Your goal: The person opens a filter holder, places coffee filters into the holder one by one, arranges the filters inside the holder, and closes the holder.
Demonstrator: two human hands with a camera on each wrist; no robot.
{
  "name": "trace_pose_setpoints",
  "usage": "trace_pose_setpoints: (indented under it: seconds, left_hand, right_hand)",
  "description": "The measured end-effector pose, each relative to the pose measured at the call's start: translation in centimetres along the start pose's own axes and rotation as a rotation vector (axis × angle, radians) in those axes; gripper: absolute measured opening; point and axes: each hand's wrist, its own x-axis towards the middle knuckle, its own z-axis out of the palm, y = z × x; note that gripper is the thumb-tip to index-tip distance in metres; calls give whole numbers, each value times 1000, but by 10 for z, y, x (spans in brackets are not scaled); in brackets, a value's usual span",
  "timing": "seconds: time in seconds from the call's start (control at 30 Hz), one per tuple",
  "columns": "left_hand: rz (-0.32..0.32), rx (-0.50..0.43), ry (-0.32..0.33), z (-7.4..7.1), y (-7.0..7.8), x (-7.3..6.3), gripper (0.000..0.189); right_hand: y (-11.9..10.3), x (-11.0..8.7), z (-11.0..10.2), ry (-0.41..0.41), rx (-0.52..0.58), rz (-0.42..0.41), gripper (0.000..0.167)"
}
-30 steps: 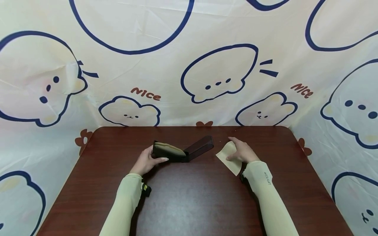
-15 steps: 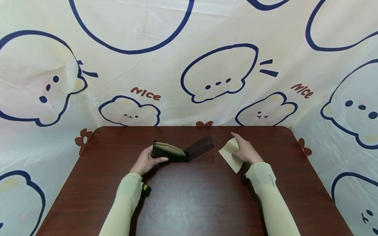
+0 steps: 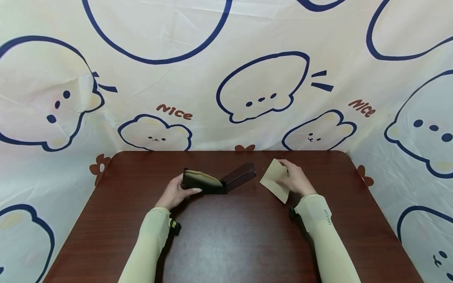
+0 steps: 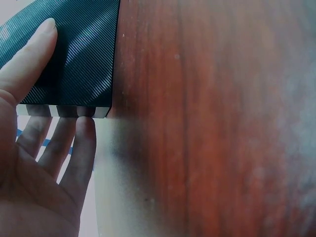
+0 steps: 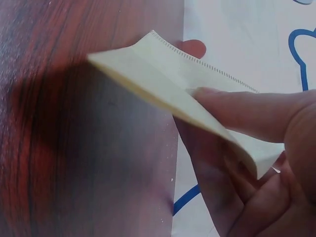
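Note:
My left hand (image 3: 177,193) grips the end of an open dark case (image 3: 201,183), which looks like a glasses case. In the left wrist view its thumb lies on the ribbed black face (image 4: 81,54), and fingertips meet the pale, shiny edge below. Cream layers show inside the case; its brown flap (image 3: 241,176) slants off to the right. On the right, my right hand (image 3: 296,181) pinches a cream cloth or sheet (image 3: 275,181). A fold and a fine zigzag edge show on that sheet (image 5: 163,81) in the right wrist view, with the thumb against it and some fingers underneath.
Both hands work near the far edge of a brown wood-grain table (image 3: 226,236). A white curtain (image 3: 205,94) with blue-outlined cartoon animals hangs behind the table and along both sides. Dark straps with camera mounts (image 3: 175,228) sit at the wrists.
The right hand has shifted slightly right and away from the case, with the cream sheet. Its index finger, straight half a second ago, is now bent, and the sheet's far corner stands higher. Left hand unchanged.

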Motion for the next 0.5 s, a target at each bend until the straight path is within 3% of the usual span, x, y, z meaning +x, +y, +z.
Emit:
trace_pose_setpoints:
  seconds: [0.43, 0.5]
  left_hand:
    - [14, -4, -3, 0, 0, 0, 51]
    - [11, 0, -1, -1, 0, -1, 49]
  right_hand:
    - [-6, -3, -6, 27, -20, -39, 23]
    - [-7, -3, -6, 27, -18, -34, 21]
